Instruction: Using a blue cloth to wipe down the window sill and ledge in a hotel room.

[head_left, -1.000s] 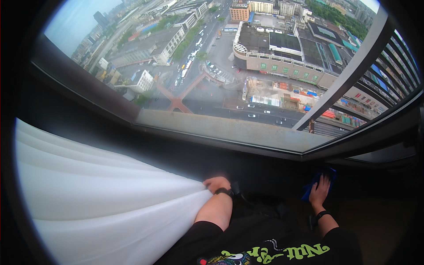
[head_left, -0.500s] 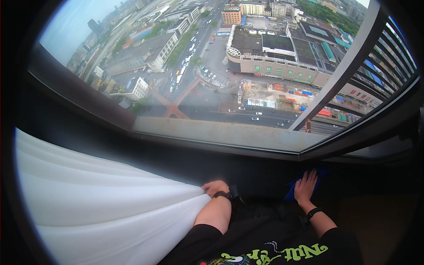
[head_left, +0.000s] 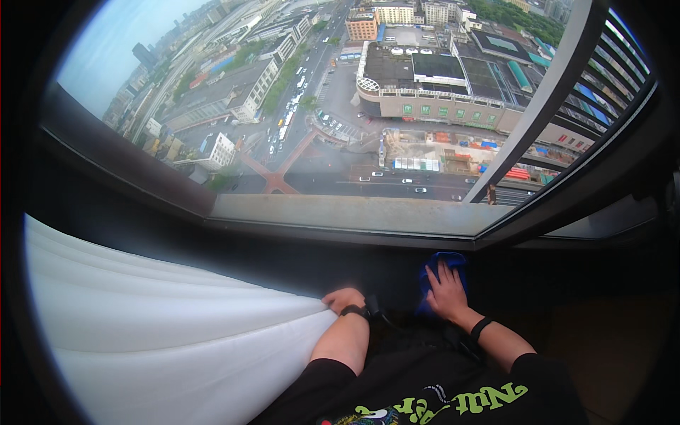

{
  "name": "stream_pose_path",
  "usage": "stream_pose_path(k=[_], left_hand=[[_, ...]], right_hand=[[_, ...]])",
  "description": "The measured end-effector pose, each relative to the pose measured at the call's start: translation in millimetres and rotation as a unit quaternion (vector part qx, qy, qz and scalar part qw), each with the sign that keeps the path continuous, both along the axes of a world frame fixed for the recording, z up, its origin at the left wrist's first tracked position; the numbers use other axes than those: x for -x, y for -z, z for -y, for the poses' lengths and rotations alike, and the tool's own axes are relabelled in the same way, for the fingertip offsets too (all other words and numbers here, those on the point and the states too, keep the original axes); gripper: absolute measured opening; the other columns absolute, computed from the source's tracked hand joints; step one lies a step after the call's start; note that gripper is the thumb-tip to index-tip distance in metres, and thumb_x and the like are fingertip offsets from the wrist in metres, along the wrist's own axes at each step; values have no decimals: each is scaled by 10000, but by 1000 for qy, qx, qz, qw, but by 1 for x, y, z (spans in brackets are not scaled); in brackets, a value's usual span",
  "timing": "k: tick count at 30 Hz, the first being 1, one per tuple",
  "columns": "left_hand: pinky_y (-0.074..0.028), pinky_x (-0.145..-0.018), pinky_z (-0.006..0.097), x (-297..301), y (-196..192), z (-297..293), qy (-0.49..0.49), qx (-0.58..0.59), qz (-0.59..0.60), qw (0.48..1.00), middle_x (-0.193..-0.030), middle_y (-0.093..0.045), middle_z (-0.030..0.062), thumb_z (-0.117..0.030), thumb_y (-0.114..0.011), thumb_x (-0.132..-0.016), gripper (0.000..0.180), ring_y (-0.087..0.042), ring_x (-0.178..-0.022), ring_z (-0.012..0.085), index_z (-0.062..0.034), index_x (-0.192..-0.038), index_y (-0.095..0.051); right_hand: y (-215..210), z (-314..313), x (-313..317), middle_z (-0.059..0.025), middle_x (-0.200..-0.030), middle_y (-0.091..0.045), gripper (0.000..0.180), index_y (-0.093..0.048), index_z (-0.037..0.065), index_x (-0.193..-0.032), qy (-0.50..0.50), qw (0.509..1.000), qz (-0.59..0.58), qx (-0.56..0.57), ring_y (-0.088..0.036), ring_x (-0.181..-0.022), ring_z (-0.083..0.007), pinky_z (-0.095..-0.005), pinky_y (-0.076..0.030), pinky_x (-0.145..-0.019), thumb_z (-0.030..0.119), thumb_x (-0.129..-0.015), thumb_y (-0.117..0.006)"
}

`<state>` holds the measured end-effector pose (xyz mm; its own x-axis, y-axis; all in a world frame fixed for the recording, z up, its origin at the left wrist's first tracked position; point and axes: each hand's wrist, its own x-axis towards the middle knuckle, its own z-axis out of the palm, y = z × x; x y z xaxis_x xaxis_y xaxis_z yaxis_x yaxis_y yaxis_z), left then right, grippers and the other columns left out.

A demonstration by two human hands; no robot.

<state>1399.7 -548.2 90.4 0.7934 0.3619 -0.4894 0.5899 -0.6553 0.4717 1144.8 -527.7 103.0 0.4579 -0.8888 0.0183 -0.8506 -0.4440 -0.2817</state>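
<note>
My left hand (head_left: 344, 299) is closed on the edge of a white curtain (head_left: 177, 312), which is drawn taut toward the left. My right hand (head_left: 446, 294) lies flat with its fingers spread on a blue cloth (head_left: 457, 262). It presses the cloth against the dark window sill (head_left: 382, 265), just below the window frame. Part of the cloth shows past the fingertips and along the left side of the hand; the rest is hidden under the palm. Each wrist wears a black band.
Beyond the sill a large window (head_left: 340, 205) overlooks streets and buildings far below. Its frame (head_left: 476, 244) has a corner ahead of my right hand. A slanted grey post (head_left: 538, 106) and dark louvres (head_left: 602, 85) stand outside at the right.
My right hand has slid left along the sill with the blue cloth under it. My left hand keeps hold of the curtain in about the same place. The view has shifted slightly.
</note>
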Motion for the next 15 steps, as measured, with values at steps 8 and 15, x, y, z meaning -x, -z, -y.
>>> stream_pose_path(k=[8, 15], left_hand=[[-402, -1028, 418, 2, -8, 2, -25, 8, -15, 1000, -1054, -648, 299, -490, -160, -995, 801, -605, -1013, 448, 131, -928, -661], [-396, -1036, 421, -4, 15, -3, -23, 11, -18, 1000, -1069, -645, 299, -491, -154, -994, 805, -601, -1020, 454, 135, -940, -658]], right_hand=[[-14, 1, 45, -204, -1466, -381, 601, -480, 171, -1386, -20, 999, 28, -12, -413, -1317, -360, -506, -298, -1113, 250, -798, -580], [0, -22, 138, -221, -1462, -375, 586, -447, 79, -1392, 226, 974, 6, 12, -366, -1339, -381, -486, -230, -1155, 198, -826, -543]])
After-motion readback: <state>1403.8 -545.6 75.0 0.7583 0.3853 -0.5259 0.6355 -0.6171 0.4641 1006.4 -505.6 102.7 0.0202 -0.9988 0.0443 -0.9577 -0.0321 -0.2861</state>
